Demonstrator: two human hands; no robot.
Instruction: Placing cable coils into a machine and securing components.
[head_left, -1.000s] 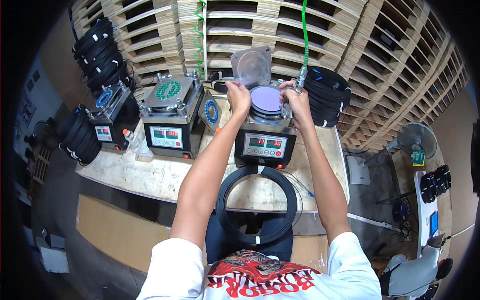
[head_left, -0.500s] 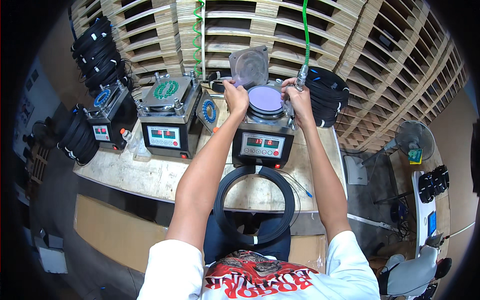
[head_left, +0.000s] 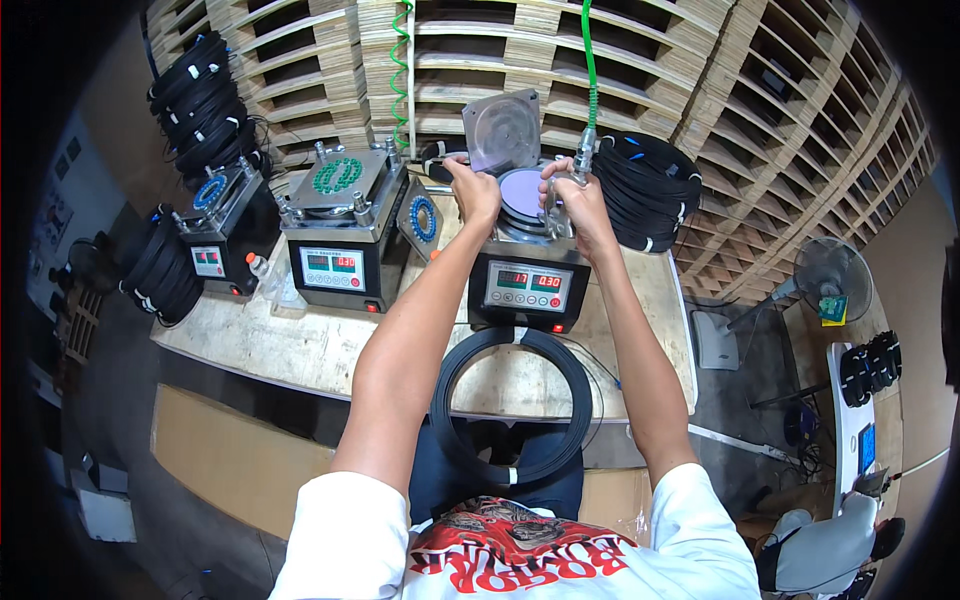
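My right hand (head_left: 582,207) is closed round a metal air blow gun (head_left: 557,214), which hangs from a green hose (head_left: 591,75). The gun is over the right edge of a round purple pad (head_left: 520,190) on the nearest polishing machine (head_left: 528,290). My left hand (head_left: 476,192) is closed at the lower left corner of a square metal plate (head_left: 501,130), tilted up behind the pad. My left fingertips are partly hidden. A coil of black cable (head_left: 445,400) with white ties lies at the table's front edge and over my lap.
To the left stand two more polishing machines, one with a ring of green pieces (head_left: 338,176), one with blue (head_left: 209,193). A plate with blue pieces (head_left: 423,218) leans between machines. Black cable coils (head_left: 648,190) are stacked right. Wooden pallets (head_left: 540,40) rise behind; a fan (head_left: 832,280) stands right.
My right hand has moved left with the air gun, now over the pad's right edge, and the hose has swung left. My left hand stays by the plate. The machine displays have changed.
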